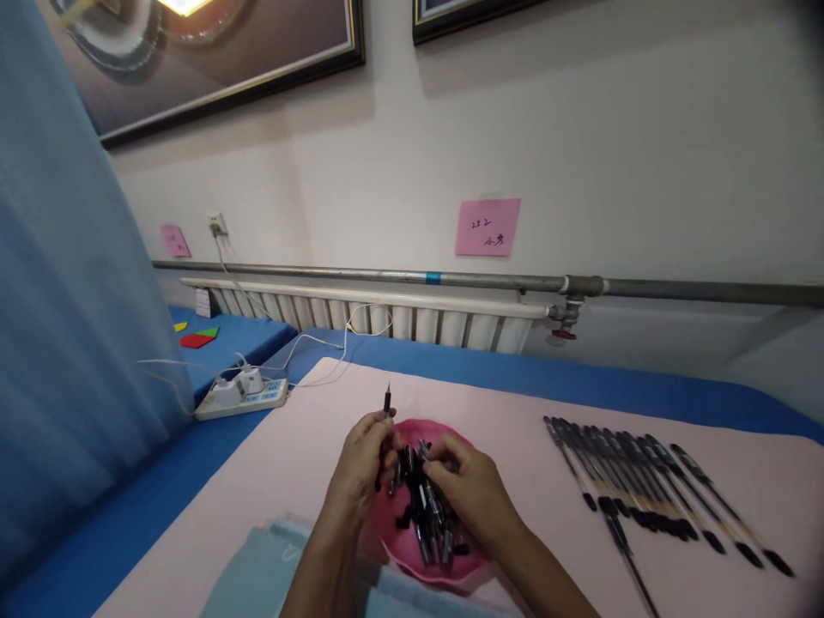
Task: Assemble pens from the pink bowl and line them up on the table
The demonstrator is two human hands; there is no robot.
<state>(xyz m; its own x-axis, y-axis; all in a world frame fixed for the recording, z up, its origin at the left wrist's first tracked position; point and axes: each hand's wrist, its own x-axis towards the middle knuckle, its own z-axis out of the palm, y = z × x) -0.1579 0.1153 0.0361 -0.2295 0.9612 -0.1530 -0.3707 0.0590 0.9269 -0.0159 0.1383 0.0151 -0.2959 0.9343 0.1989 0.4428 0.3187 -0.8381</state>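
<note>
My left hand [361,459] is closed around a slim pen [387,400], its bare metal tip pointing up above my fingers. My right hand [473,489] is at the right side of a pink bowl [392,536] with a wavy rim. Its thumb and fingers pinch together over the bowl's contents; a small glossy piece shows at the fingertips, too unclear to name. Inside the bowl lies a jumble of black and clear pen parts [430,506], some looking like caps. My hands partly cover the bowl's rim and the heap.
Several black-capped pens [637,472] lie in a slanted row on the pink sheet [515,421] at right, one apart [624,549] nearer me. Light-blue cloth [257,566] lies in front. A power strip [245,402] with cables sits at left, near a blue curtain [51,300]. A radiator [399,322] stands behind.
</note>
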